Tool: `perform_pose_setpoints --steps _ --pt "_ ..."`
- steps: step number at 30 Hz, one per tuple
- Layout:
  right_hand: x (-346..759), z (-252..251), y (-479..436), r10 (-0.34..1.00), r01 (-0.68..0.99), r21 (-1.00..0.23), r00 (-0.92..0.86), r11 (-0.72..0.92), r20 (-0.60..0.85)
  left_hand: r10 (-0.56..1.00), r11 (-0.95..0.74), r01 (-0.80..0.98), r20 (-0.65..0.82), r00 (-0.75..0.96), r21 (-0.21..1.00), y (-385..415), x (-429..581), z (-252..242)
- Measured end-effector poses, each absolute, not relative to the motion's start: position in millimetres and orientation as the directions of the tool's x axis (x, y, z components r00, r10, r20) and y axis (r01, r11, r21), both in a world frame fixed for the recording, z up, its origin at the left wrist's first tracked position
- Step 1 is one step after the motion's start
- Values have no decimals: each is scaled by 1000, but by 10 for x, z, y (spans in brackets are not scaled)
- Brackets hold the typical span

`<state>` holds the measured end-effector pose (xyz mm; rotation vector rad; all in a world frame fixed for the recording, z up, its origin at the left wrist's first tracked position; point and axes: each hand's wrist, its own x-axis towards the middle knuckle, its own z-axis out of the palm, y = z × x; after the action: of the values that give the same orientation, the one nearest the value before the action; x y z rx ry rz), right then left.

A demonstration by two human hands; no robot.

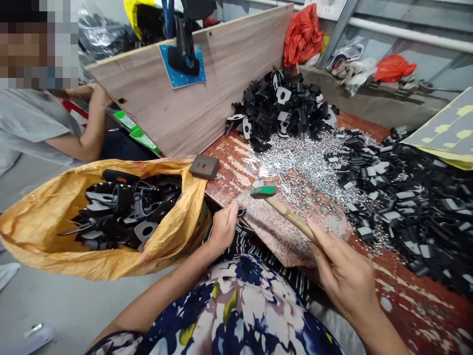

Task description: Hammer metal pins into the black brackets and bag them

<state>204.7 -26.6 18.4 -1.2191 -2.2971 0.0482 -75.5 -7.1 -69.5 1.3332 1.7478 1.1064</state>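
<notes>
My right hand is wrapped round the wooden handle of a small hammer. Its green-sided head is raised over the near edge of a speckled stone slab. At the slab's left corner, my left hand pinches a black plastic part; most of that part is hidden by the fingers and the slab's edge. Beyond the slab lies a heap of shiny metal pins, some strewn onto the stone. Small black clips are spread over the right side of the table, mixed with pins.
An orange woven sack full of black parts gapes at the left. A brown block sits by its rim. Behind the pins rises a pile of black parts against a wooden board. Another person sits beyond the board.
</notes>
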Motion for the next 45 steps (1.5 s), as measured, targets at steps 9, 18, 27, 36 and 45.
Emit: perform_pose_setpoints --steps 9,18,27,36,45 --pt "1993 -159 -306 826 801 -241 -475 548 303 968 88 407 19 -251 909 -58 -733 -712" --pt "1947 -139 88 727 799 124 -590 588 351 914 -41 512 239 -327 858 -309 -1404 27" --pt "-253 -50 106 107 41 -175 -916 984 386 753 507 837 368 -546 204 -1166 -3102 203" --pt "-757 -380 211 -78 -113 -99 -950 989 303 697 478 845 -482 -531 -240 -1710 -3021 381" --pt "-627 -117 493 -88 -237 -299 -895 924 437 958 165 984 -227 -175 -64 -741 -2943 968"
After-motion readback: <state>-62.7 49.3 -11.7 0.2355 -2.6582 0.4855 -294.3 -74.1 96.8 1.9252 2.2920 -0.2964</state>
